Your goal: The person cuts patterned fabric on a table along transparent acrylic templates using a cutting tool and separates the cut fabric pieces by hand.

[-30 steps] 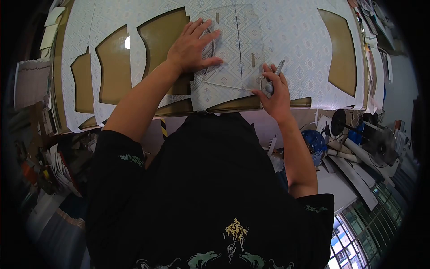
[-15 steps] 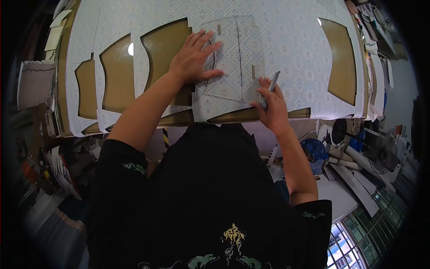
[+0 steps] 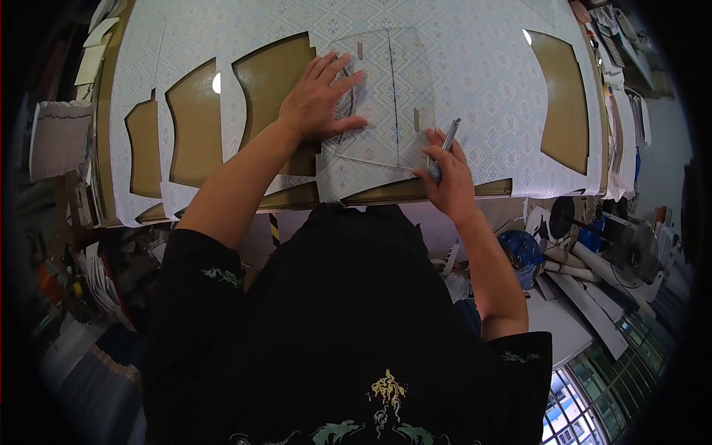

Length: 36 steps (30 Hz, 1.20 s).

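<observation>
A clear plastic template (image 3: pixel 411 74), with a dark line down its middle and two slots, lies flat on a pale patterned fabric sheet (image 3: pixel 482 81). My left hand (image 3: pixel 319 100) rests with spread fingers on the template's left side. At the lower right edge of the template, the fingertips of my right hand (image 3: pixel 450 182) touch down. A slim silver utility knife (image 3: pixel 452 133) is held in that hand, pointing up and away; its lower end is hidden by the fingers.
Curved openings cut in the fabric bare the brown tabletop (image 3: pixel 196 126) on the left, and another opening (image 3: pixel 567 104) lies at the right. The table's front edge is close to my body. Below right are a fan (image 3: pixel 567 216), a blue bundle (image 3: pixel 521 252) and rolls.
The template has slid a few pixels to the left, with both hands shifting along with it. My right hand keeps hold of the knife.
</observation>
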{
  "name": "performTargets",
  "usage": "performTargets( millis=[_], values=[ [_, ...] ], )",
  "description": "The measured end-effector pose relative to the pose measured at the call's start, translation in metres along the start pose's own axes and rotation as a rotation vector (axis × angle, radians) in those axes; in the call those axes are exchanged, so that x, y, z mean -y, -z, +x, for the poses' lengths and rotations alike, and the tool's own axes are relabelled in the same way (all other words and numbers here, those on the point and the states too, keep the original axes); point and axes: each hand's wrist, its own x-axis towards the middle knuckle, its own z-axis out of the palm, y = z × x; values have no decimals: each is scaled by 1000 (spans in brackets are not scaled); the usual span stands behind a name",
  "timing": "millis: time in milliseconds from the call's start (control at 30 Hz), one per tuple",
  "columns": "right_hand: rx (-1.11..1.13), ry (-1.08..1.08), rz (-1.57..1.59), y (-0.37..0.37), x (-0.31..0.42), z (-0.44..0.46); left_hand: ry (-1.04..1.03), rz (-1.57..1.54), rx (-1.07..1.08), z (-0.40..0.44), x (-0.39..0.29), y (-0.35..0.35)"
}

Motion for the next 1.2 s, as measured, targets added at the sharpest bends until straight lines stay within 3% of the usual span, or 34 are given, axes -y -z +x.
performTargets(
  millis=[1133,1200],
  values=[
    [92,-52,-79,5,21,10,38,-55,-22,-2,0,0],
    [120,-65,-104,7,25,13,69,45,105,8,-6,7]
  ],
)
